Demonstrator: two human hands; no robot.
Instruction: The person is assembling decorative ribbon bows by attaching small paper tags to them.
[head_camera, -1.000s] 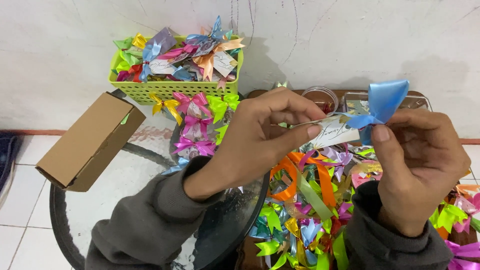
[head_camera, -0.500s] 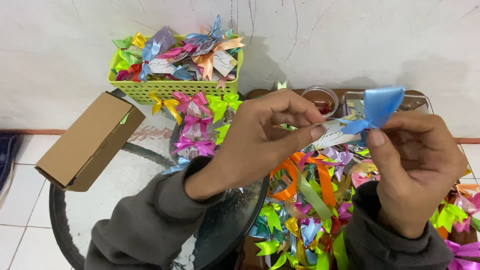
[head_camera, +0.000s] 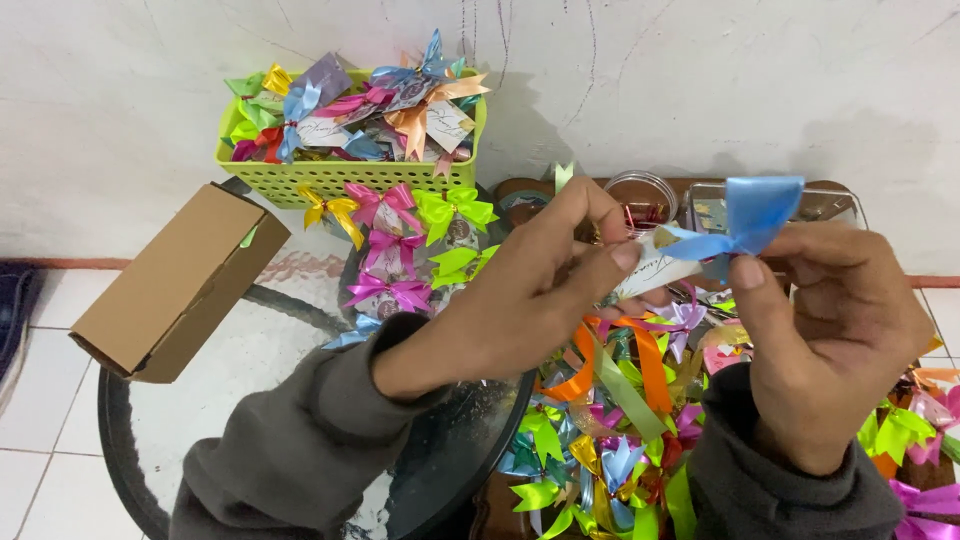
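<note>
My left hand (head_camera: 540, 290) pinches a small white paper tag (head_camera: 655, 272) between thumb and fingers. My right hand (head_camera: 835, 335) pinches a light blue ribbon bow (head_camera: 750, 215) that sits on the tag's right end. Both hands hover over a heap of loose coloured ribbon bows (head_camera: 620, 440). Grey sleeves cover both forearms.
A lime green basket (head_camera: 330, 180) full of tagged bows stands against the white wall. Several bows (head_camera: 400, 245) lie on a round glass table (head_camera: 250, 350). A brown cardboard box (head_camera: 175, 285) rests at the left. Clear containers (head_camera: 645, 190) sit behind the hands.
The blue bow and tag have shifted slightly left and down between my fingers; both hands keep their grip.
</note>
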